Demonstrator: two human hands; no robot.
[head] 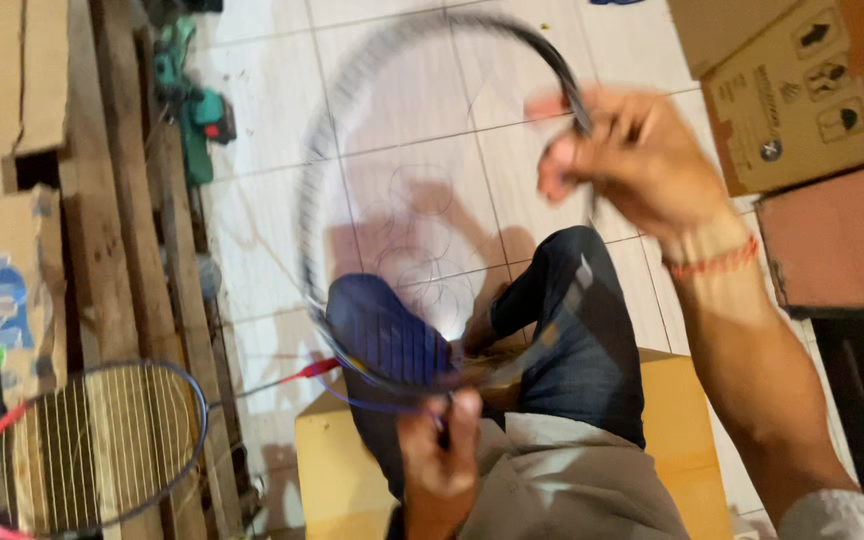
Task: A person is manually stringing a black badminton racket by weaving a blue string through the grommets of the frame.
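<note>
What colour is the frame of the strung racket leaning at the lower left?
In the head view, the strung racket has a frame that is pink on its left side and dark blue on its right.

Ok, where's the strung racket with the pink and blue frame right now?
In the head view, the strung racket lies at the lower left, resting against the wooden planks beside the yellow stool, well left of the left hand, which grips the unstrung frame.

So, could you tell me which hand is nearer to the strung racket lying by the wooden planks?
Left. The left hand grips the unstrung frame just right of the strung racket; the right hand is far up-right.
</note>
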